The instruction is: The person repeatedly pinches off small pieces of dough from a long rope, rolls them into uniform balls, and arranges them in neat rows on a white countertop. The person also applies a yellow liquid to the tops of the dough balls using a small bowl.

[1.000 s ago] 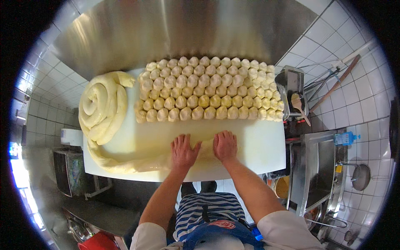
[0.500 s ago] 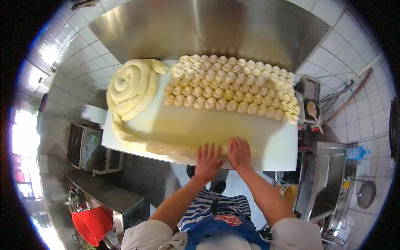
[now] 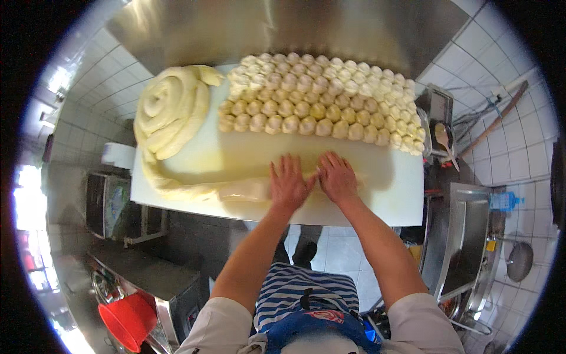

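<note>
A long strip of pale dough runs along the near side of the white work board, flattened and glossy beside my hands. My left hand presses flat on it with fingers spread. Close by on the right, my right hand lies palm down, fingers stretched out, the two thumbs nearly meeting. The dough under my palms is hidden. At its left end the strip joins a thick coil of dough. Beyond my hands sit rows of small round dough pieces, packed side by side.
A steel panel stands behind the board. On the right are a tray with a spoon, a steel sink and a blue bottle. A red bucket and a steel counter are at lower left.
Both my hands have slid away from me across the board, their fingers stretching out flatter. The dough beside my left hand looks wider and flatter. The view has shifted a little.
</note>
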Available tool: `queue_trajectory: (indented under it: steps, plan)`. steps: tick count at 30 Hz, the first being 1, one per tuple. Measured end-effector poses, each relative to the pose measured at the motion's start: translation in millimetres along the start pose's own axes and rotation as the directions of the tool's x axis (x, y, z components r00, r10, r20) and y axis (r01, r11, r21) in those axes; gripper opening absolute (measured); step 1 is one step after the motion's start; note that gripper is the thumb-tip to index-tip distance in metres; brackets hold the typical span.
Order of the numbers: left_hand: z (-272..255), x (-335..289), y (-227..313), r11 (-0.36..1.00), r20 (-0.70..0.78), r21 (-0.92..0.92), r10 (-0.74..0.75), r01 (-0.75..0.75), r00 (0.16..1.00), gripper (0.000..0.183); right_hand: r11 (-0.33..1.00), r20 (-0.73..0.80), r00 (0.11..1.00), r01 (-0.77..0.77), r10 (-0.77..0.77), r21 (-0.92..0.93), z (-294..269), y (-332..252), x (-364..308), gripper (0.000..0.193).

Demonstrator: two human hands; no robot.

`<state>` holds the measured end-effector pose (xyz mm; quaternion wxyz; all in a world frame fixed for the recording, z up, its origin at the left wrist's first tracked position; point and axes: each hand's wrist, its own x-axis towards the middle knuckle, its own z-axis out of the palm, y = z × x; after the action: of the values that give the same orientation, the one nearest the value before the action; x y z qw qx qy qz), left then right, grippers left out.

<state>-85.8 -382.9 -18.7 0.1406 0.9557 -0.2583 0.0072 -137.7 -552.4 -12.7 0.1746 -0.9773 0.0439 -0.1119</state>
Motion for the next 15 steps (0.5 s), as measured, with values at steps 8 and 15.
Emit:
queue_trajectory:
  steps: [8,15]
  plan:
    - [-72.9,-135.4,-65.7,0.981,0.228,0.025,0.183,-0.194,0.956,0.085,0.994,0.032,0.997,0.072,-0.069,-0.084,-9.4,-78.2,-119.3,0.058]
    - [-58.0,13.4,-134.8,0.999,-0.146,0.02,0.038,-0.036,0.989,0.094,0.991,-0.066,0.994,-0.089,0.083,-0.095,24.7,-54.9,-7.0,0.07]
